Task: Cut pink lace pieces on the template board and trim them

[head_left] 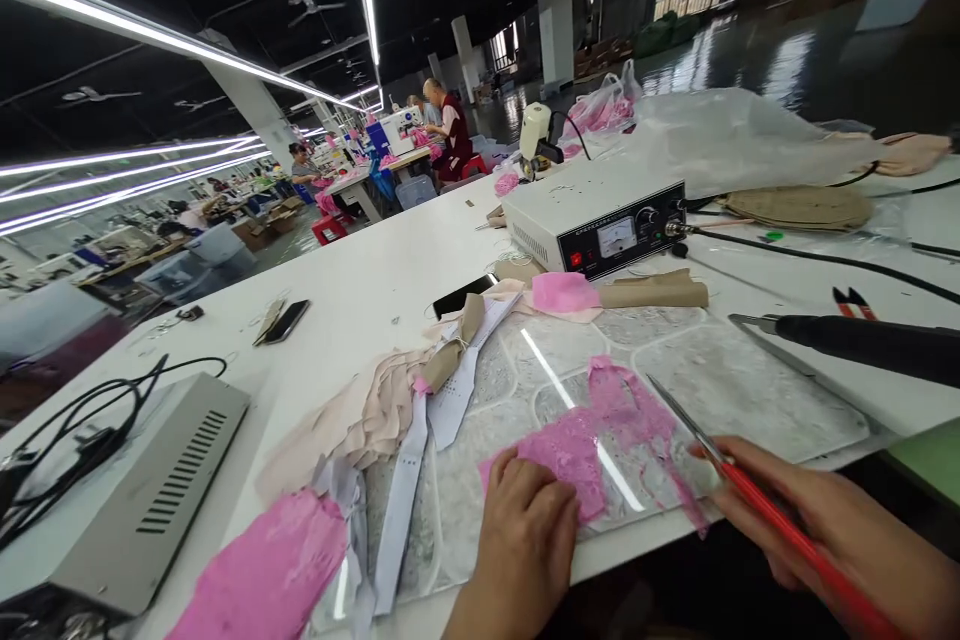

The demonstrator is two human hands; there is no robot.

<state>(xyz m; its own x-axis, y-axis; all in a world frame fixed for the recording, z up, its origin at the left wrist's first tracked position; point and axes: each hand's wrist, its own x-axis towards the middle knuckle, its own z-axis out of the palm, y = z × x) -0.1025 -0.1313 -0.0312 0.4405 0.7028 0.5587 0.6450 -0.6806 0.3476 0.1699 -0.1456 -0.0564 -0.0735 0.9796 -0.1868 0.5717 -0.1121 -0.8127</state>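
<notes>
My left hand has its fingers bent and held together, pressing on the near left part of a pink lacy fabric piece. That piece lies on a clear-topped, marble-look board, with a ragged strip trailing over its near edge. In my right hand is a red-handled tool with a slim pointed metal tip, whose exact kind I cannot make out. Its tip is close to the fabric's right side. Further right lies a black handpiece with a blade at its end.
A control box with a dial stands behind the board. Left are beige layered fabric, pale paper strips, a pink fabric piece and a grey vented box. A phone lies further back. A person sits at a distant sewing machine.
</notes>
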